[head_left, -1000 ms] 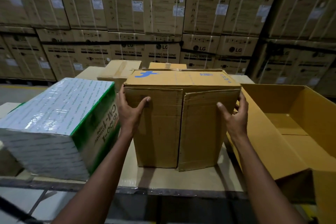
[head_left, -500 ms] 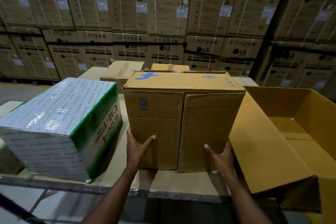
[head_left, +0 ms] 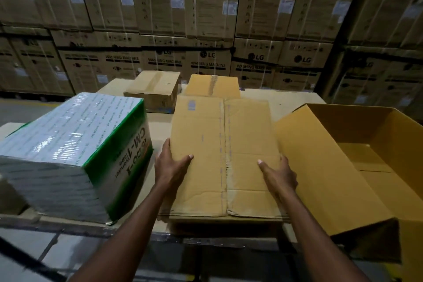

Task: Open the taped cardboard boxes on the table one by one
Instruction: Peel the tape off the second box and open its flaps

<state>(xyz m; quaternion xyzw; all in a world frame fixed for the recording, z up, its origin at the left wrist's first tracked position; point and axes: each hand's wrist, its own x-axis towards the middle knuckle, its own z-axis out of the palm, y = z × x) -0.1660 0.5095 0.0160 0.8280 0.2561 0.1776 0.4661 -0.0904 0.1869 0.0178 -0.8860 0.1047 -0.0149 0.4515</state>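
Cardboard box [head_left: 219, 155] lies flat between my hands, taped seam running away from me; left grip [head_left: 169, 165] and right grip [head_left: 278, 175] clasp its side edges.

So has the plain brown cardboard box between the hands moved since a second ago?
Yes. The brown cardboard box has tipped onto its side, toward the person, beside the unmoved green-and-white wrapped package.

Table [head_left: 295, 101] w/ four cardboard boxes [head_left: 220, 155], wrapped green-white pkg [head_left: 75, 151].
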